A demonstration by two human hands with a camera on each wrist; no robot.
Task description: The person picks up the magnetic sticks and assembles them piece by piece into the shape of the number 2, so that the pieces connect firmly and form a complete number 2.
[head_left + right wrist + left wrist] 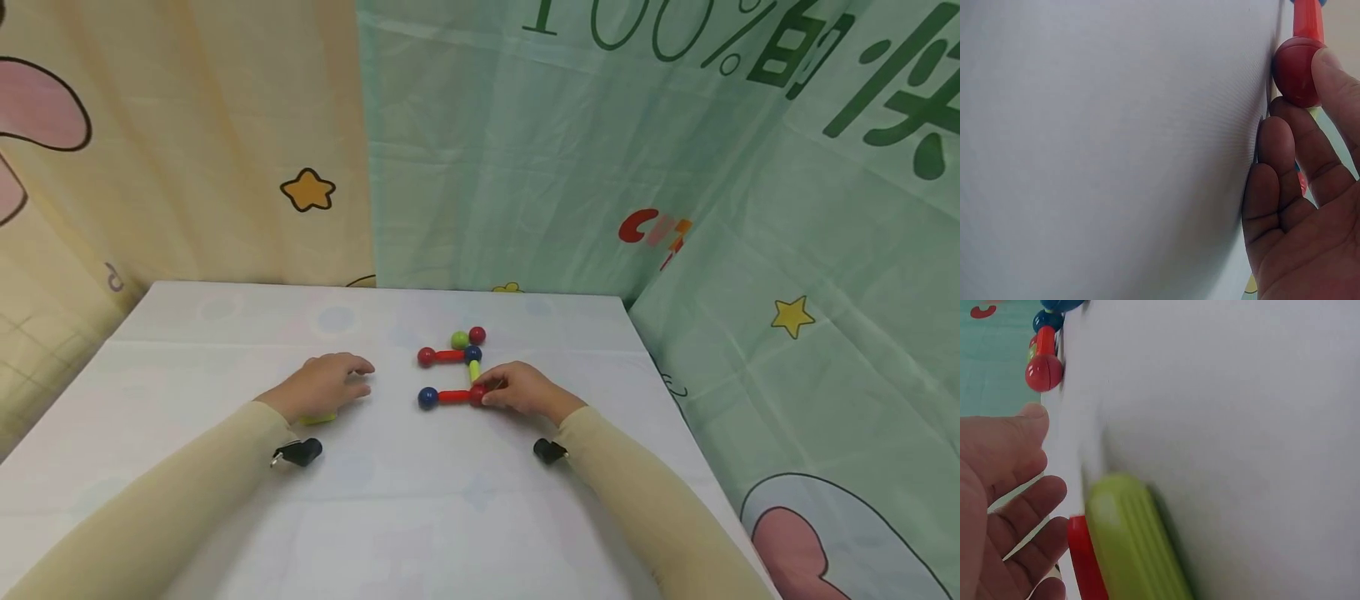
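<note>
My right hand [525, 389] pinches a red ball [477, 396] between thumb and finger. From that ball a red rod [453, 397] runs left to a blue ball [428, 398], and a yellow-green rod [475, 371] runs back to another blue ball [472, 354]. A second red rod [450, 356] links this blue ball to a red ball [426, 357] on the left. My left hand [318, 385] is held over the table with fingers loosely bent and nothing in them. Close to it lie a yellow-green stick [1135, 537] and a red stick [1088, 559], partly cut off in the left wrist view.
Behind the joined pieces stand a green ball [460, 340] and a red ball [477, 335]; I cannot tell if they are attached. The white-covered table [390, 500] ends at printed curtains [487, 167] at the back and right.
</note>
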